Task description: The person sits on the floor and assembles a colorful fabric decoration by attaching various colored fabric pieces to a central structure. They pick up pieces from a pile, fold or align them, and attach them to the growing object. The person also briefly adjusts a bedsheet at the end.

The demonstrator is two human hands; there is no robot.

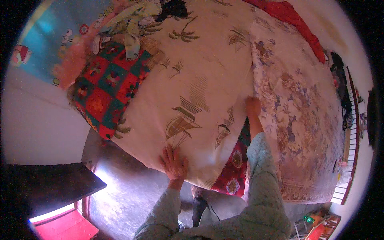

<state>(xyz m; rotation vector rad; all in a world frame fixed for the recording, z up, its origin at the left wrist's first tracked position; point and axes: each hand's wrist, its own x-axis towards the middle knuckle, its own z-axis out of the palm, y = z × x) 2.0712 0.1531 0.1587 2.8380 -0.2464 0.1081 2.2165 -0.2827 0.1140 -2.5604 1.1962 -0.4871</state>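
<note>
A cream bedsheet printed with sailing boats and palm trees lies over a bed. On its near edge my left hand rests flat with the fingers spread. Farther up and to the right, my right hand is closed on the cream sheet's right edge; its fingertips are partly hidden. Beside that hand spreads a pale floral cloth that covers the right part of the bed. Between the two cloths a strip of red and green patterned fabric shows.
A red and green checked pillow lies at the left, with crumpled clothes above it. Red cloth runs along the far right edge. A dark tabletop stands at lower left, above a pink-red surface. Grey floor shows below the bed.
</note>
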